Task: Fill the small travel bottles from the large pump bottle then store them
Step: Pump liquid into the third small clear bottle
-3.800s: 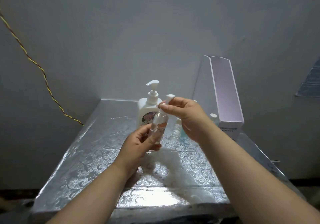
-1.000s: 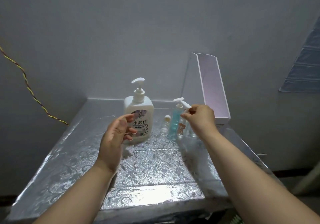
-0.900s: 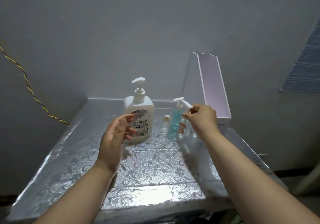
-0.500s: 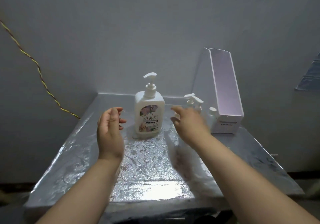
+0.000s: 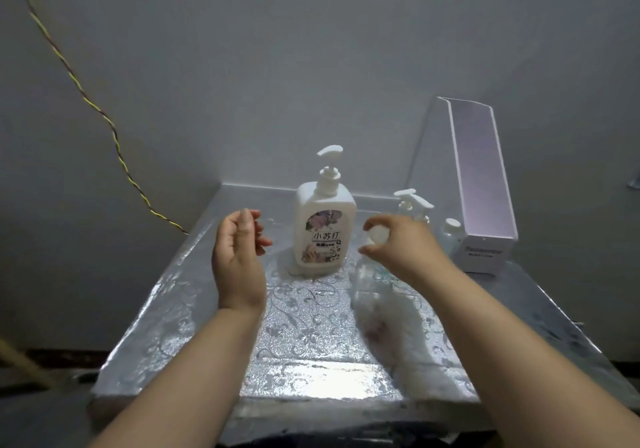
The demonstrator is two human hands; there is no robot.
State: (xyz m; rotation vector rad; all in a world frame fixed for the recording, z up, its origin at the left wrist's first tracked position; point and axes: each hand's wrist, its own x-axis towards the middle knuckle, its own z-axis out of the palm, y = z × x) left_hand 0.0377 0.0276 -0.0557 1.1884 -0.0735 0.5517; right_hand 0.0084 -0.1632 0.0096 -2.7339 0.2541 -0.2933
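On the foil-covered table (image 5: 311, 337), right hand (image 5: 401, 250) pinches the white cap (image 5: 377, 233) of a clear upright travel bottle (image 5: 367, 267) just right of the pump bottle (image 5: 323, 229); left hand (image 5: 239, 257) hovers half-open, empty, on its far side.

The large pump bottle (image 5: 325, 229) stands at 12 o'clock on the foil table (image 5: 311, 337). The right hand (image 5: 398, 250) pinches a white cap (image 5: 377, 233) (clear bottle beneath). The left hand (image 5: 239, 257) hovers loosely curled, empty, at 10 o'clock.

Pump bottle (image 5: 325, 229) label reads "小苏打"; box (image 5: 483, 250) print illegible.
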